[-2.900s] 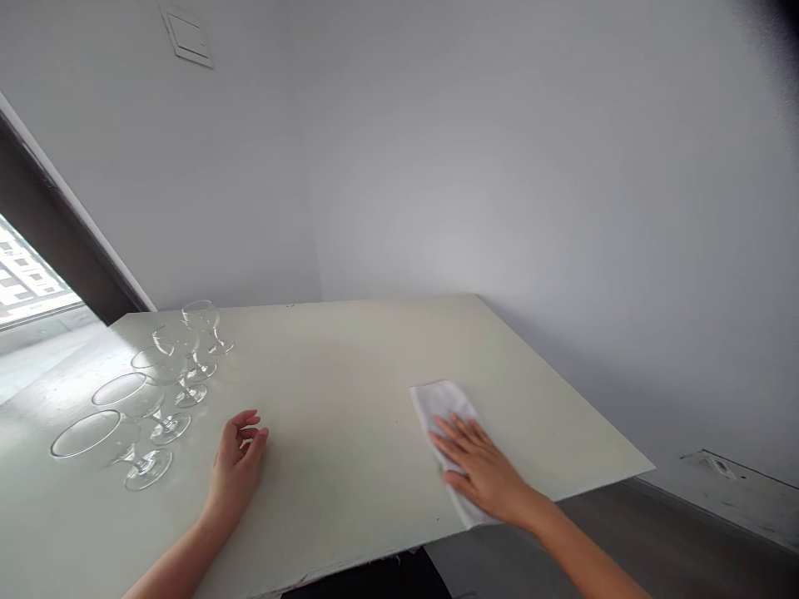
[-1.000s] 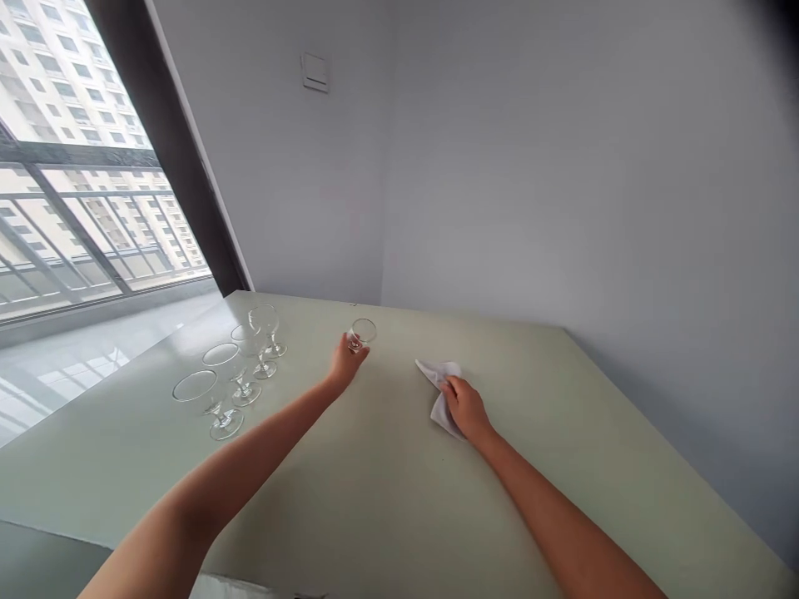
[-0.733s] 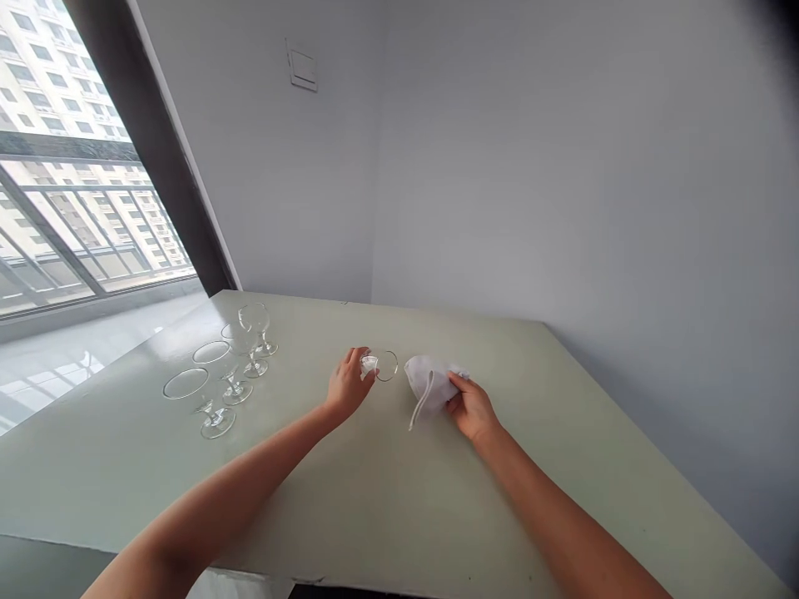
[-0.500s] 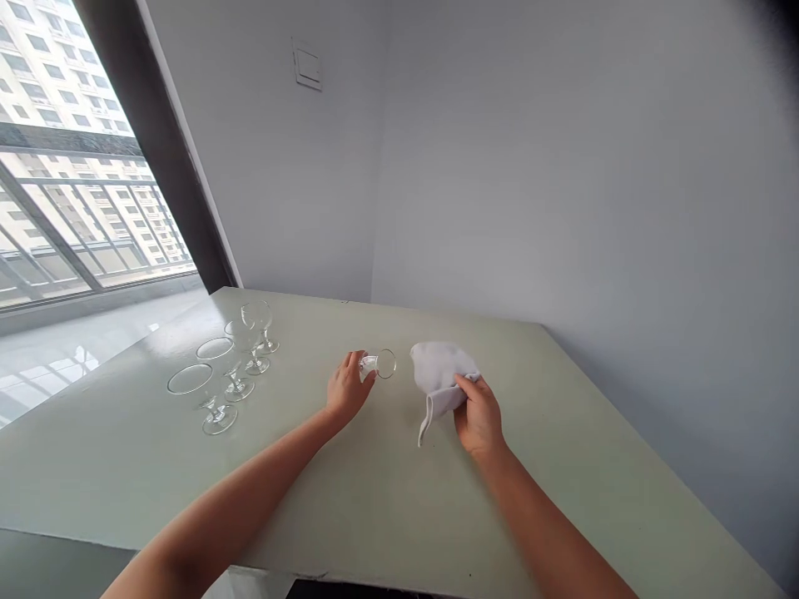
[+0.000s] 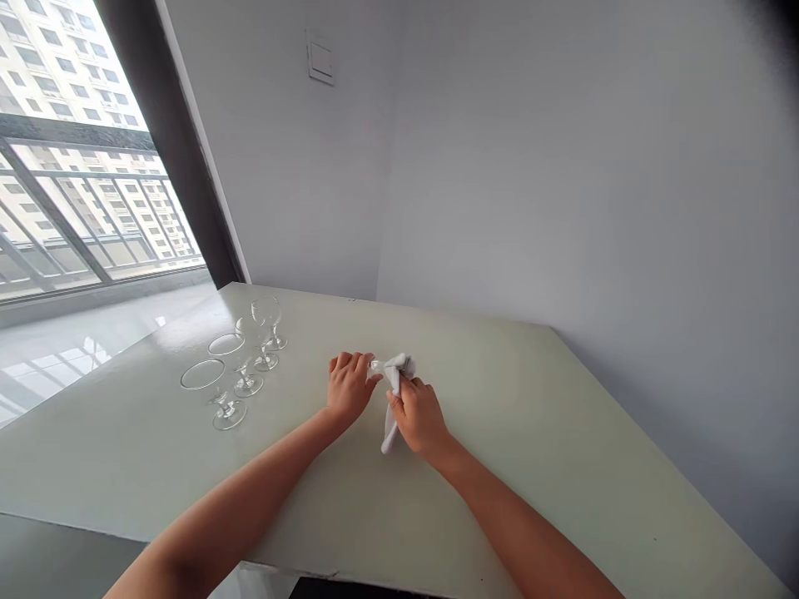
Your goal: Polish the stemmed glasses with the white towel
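Note:
My left hand is closed around the stem and foot of a small clear stemmed glass, held on its side above the table. My right hand grips a white cloth and presses it over the glass's bowl, which the cloth mostly hides. One end of the cloth hangs down below my right hand. Both hands meet at the table's middle.
Several more clear stemmed glasses stand in a row at the table's left side, toward the window. Grey walls meet in a corner behind the table, with a switch plate high up.
My left hand picked one glass from the far end of the row and brought it to the middle, tipped sideways. My right hand lifted the cloth off the table and closed it over the glass.

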Motion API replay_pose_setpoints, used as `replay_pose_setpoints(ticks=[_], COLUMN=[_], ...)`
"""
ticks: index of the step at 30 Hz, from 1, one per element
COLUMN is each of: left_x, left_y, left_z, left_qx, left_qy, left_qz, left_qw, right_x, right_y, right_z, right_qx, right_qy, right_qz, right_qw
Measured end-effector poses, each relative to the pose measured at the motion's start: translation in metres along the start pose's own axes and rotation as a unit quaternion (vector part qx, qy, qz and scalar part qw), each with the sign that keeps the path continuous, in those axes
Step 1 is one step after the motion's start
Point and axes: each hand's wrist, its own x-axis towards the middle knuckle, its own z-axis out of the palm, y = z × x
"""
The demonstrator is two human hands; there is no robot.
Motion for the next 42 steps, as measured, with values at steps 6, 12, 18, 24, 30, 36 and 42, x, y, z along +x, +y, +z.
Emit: replay_pose_setpoints(ticks=[6,12,18,24,30,36,42], left_x=[0.003,-0.001,-0.004,-0.006,0.003,0.01,0.011], left_y=[-0.002,0.002,0.007,0.02,0.018,0.027,0.025], left_z=[0.001,0.006,0.002,-0.004,-0.023,-0.044,-0.046], left_qx=[-0.013,-0.017,0.032,0.031,-0.164,-0.172,-0.15], left_qy=[0.006,-0.03,-0.019,-0.06,-0.311,-0.258,-0.186], left_qz=[0.127,0.152,0.175,0.142,0.068,0.131,0.098], left_qw=[0.992,0.988,0.984,0.988,0.934,0.942,0.966], right_x=[0.001,-0.005,-0.002,0.002,0.002,-0.001,-0.008], right_y=[0.017,0.021,0.023,0.022,0.039,0.046,0.035], right_z=[-0.012,-0.026,-0.011,0.0,-0.036,-0.057,-0.06], right_qx=[0.411,0.684,0.621,0.57,0.392,0.441,0.516], right_qy=[-0.132,-0.237,-0.159,-0.101,-0.214,-0.226,-0.159], right_qz=[0.126,0.114,0.175,0.197,0.039,0.059,0.1], right_qw=[0.893,0.68,0.747,0.791,0.894,0.866,0.836])
